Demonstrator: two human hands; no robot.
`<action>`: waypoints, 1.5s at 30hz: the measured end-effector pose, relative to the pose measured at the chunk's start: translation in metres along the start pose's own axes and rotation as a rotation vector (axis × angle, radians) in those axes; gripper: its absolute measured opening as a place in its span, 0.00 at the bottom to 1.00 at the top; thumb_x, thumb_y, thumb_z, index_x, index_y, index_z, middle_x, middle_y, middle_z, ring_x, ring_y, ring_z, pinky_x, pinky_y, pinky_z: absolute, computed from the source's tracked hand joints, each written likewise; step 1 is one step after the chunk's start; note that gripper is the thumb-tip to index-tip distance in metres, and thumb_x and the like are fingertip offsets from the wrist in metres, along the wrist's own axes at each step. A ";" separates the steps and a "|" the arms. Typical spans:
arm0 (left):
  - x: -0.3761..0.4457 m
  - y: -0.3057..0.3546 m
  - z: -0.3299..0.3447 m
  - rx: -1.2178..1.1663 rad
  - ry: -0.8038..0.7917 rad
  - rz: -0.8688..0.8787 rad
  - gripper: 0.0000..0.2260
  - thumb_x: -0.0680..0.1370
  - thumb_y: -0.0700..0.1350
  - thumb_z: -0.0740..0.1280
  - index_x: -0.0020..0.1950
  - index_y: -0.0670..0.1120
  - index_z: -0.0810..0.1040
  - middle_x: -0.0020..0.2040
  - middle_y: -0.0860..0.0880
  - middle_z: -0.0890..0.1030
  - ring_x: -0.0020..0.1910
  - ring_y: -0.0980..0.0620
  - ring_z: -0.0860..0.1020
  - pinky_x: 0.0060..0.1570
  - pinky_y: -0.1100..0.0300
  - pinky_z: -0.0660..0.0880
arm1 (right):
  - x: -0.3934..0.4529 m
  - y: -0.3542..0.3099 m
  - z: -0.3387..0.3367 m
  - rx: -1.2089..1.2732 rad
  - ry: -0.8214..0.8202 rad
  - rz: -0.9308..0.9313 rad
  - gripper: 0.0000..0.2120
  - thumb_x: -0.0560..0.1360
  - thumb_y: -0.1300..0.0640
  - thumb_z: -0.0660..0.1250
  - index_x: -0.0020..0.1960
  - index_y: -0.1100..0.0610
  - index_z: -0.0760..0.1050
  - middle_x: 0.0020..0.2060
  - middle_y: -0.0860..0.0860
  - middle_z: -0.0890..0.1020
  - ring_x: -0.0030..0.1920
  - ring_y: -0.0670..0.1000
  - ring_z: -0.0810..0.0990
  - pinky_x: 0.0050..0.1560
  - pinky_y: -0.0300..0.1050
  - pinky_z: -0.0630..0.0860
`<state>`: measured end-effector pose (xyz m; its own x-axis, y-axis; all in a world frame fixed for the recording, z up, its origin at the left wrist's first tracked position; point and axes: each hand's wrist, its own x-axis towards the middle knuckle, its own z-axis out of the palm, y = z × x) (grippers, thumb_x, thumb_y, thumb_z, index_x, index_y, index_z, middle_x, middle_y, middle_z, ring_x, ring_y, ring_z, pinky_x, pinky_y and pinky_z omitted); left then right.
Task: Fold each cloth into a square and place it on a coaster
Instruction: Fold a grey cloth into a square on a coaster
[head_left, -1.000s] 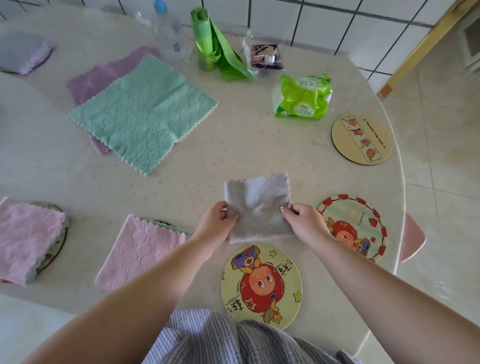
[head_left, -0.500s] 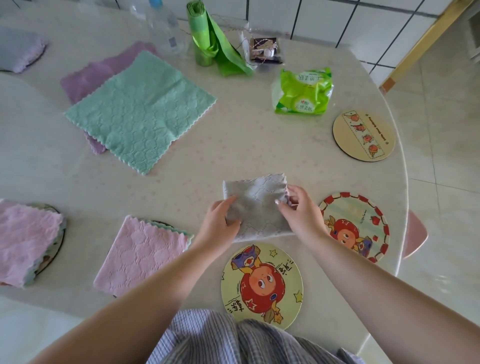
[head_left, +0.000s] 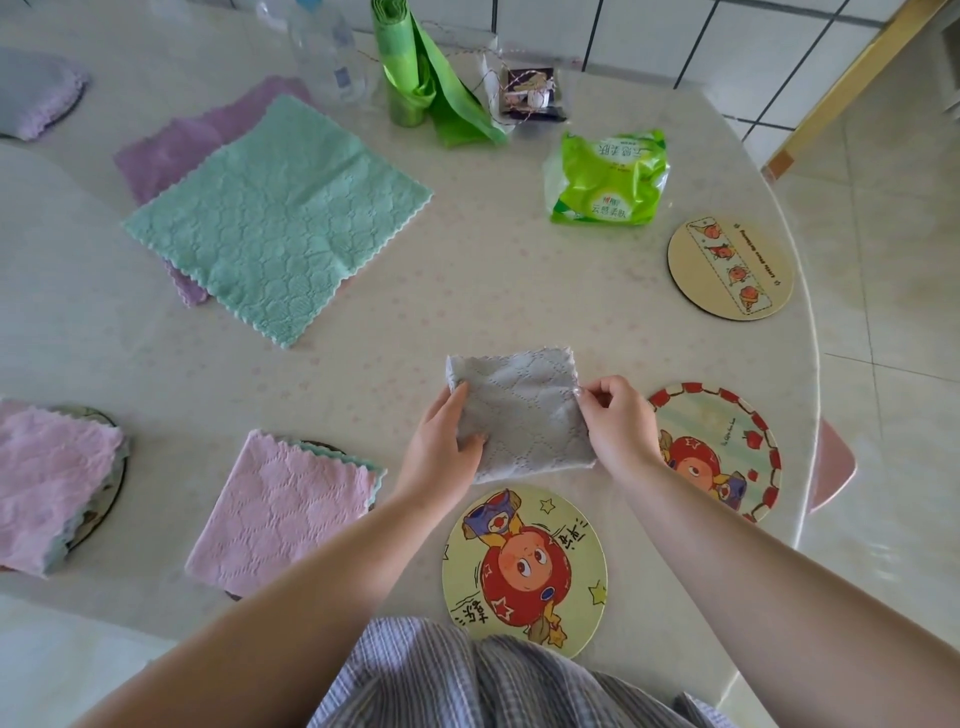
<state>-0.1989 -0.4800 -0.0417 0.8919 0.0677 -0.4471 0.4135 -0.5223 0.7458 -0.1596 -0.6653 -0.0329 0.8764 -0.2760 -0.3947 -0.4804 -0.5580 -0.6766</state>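
Two bare hands grip a folded grey cloth (head_left: 522, 415) that lies flat on the pale round table (head_left: 467, 291), just beyond the yellow cartoon coaster (head_left: 524, 569) and beside the red-rimmed coaster (head_left: 727, 447) without covering either. The left hand (head_left: 447, 441) grasps the cloth's left edge, thumb on top and fingers along the side; the right hand (head_left: 615, 421) pinches the upper right edge between fingertips (head_left: 584, 396). A third coaster, beige with a strip of small pictures (head_left: 730, 267), sits bare at the right rim. Left of the hands, a folded pink cloth (head_left: 283, 509) covers most of a dark-edged coaster, and another pink cloth (head_left: 49, 478) rests on a coaster at the left edge (both stacks show a green layer beneath). An unfolded green cloth (head_left: 275, 213) lies spread over a purple cloth (head_left: 171, 150) at the far left. A green tissue pack (head_left: 608, 179) and a green bag roll (head_left: 410, 73) stand near the far edge.
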 end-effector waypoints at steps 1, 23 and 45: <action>0.000 0.000 0.001 0.004 0.003 0.003 0.27 0.78 0.42 0.62 0.75 0.54 0.57 0.75 0.59 0.57 0.55 0.50 0.75 0.54 0.60 0.70 | -0.001 0.001 0.001 0.003 0.001 0.005 0.06 0.77 0.52 0.62 0.50 0.53 0.74 0.38 0.42 0.75 0.41 0.47 0.75 0.33 0.38 0.68; -0.001 0.002 0.006 0.663 0.027 0.480 0.24 0.79 0.47 0.52 0.76 0.48 0.54 0.77 0.52 0.50 0.75 0.54 0.41 0.73 0.45 0.40 | -0.011 0.007 0.021 -0.677 -0.180 -0.738 0.23 0.79 0.47 0.49 0.72 0.53 0.62 0.74 0.52 0.60 0.75 0.52 0.54 0.74 0.56 0.50; -0.019 -0.023 -0.034 0.035 -0.049 0.079 0.15 0.78 0.45 0.63 0.63 0.56 0.74 0.58 0.55 0.77 0.54 0.60 0.75 0.55 0.56 0.74 | -0.036 0.030 -0.024 -0.371 -0.250 -0.401 0.25 0.76 0.45 0.60 0.71 0.52 0.62 0.65 0.45 0.71 0.62 0.46 0.71 0.60 0.41 0.69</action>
<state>-0.2188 -0.4409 -0.0337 0.9113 -0.0157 -0.4115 0.3349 -0.5535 0.7626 -0.2047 -0.6908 -0.0239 0.9307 0.1801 -0.3185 -0.0309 -0.8287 -0.5589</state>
